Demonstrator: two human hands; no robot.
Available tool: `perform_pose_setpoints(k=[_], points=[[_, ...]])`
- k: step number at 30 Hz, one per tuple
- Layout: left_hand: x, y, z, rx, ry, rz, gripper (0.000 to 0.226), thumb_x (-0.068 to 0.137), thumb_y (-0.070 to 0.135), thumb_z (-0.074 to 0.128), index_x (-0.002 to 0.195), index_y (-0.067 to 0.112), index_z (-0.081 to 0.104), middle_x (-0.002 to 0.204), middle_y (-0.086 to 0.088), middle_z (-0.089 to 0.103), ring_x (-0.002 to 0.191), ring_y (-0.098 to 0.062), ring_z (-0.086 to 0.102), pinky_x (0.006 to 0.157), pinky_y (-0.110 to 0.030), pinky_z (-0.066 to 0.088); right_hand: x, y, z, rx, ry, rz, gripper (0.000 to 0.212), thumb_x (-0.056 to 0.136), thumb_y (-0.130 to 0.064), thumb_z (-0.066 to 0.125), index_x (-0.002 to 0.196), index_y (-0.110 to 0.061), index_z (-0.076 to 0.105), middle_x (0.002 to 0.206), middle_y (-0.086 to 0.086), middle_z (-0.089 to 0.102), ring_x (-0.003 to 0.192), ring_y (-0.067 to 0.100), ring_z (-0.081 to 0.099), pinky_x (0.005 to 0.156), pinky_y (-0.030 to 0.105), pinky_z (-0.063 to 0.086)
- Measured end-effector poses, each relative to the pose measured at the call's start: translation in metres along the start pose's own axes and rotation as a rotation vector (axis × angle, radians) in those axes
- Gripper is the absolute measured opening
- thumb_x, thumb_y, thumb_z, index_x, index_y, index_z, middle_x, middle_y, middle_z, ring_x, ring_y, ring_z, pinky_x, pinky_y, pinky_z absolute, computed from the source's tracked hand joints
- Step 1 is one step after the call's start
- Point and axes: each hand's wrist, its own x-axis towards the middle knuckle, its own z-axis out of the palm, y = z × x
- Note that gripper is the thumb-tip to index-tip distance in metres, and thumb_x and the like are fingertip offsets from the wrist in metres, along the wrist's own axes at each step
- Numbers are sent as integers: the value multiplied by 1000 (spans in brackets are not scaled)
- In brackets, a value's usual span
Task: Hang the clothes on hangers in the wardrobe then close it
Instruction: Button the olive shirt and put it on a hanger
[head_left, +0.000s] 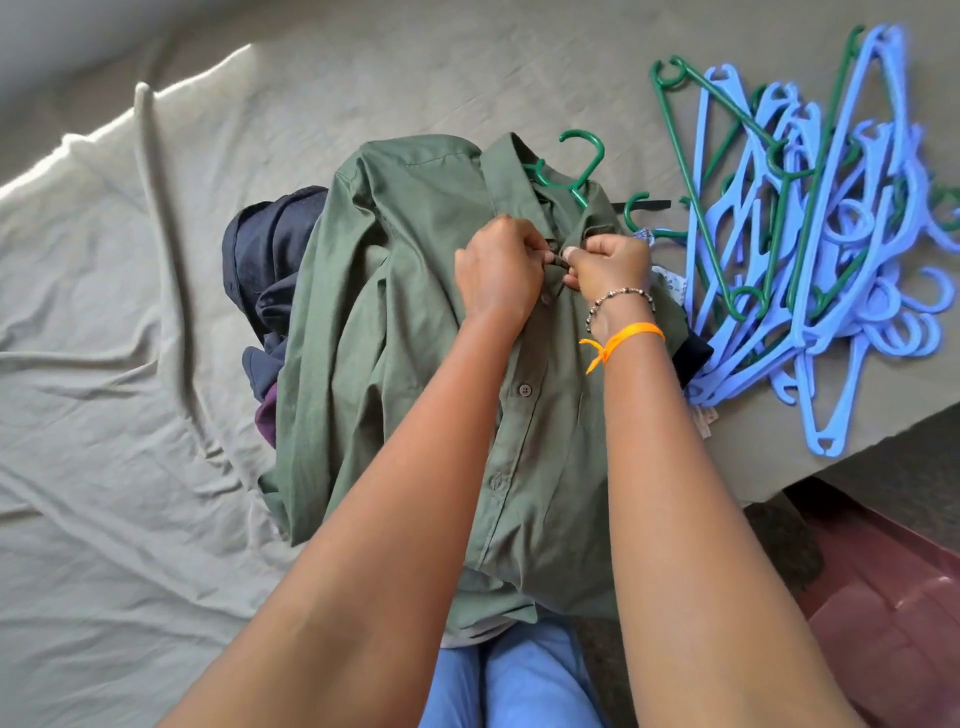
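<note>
An olive green shirt lies face up on the bed, on top of a pile of clothes. A green hanger sits inside it, its hook sticking out past the collar. My left hand and my right hand meet just below the collar. Both pinch the shirt's front placket at a button, one from each side. The wardrobe is not in view.
A heap of several blue and green plastic hangers lies on the bed to the right. Dark navy and purple clothes stick out from under the shirt on the left. A wrinkled pale sheet covers the bed; reddish floor shows at lower right.
</note>
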Motion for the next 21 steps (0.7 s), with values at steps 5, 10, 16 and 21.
perform_pose_setpoints(k=[5,10,16,21], points=[[4,-1,-4,-210,-64,-126,9,86,19,63,80,21,69,91,-1,71,94,-24,62,88,-35,46,-6,3,-7,101,-74,-70,27,79,5,65,65,-17,57,61,-1,58,41,-3,51,51,14,46],[1,4,-19,-801,-189,-337,22,88,2,63,68,12,62,50,8,60,46,0,54,55,-14,47,-15,1,-4,203,-77,-146,26,76,3,69,66,-19,60,63,-2,61,57,6,56,65,24,53],[-2,7,-29,-858,-245,-366,22,86,-4,62,68,8,61,40,11,57,37,5,51,45,-7,40,-22,6,5,287,17,-168,26,75,2,69,64,-19,60,63,1,62,58,11,57,67,29,52],[-1,1,-27,-788,-229,-375,20,84,0,66,67,10,63,61,0,63,54,-3,58,53,-10,46,-24,8,9,292,67,-176,25,74,2,69,64,-19,60,63,1,62,58,12,58,64,27,51]])
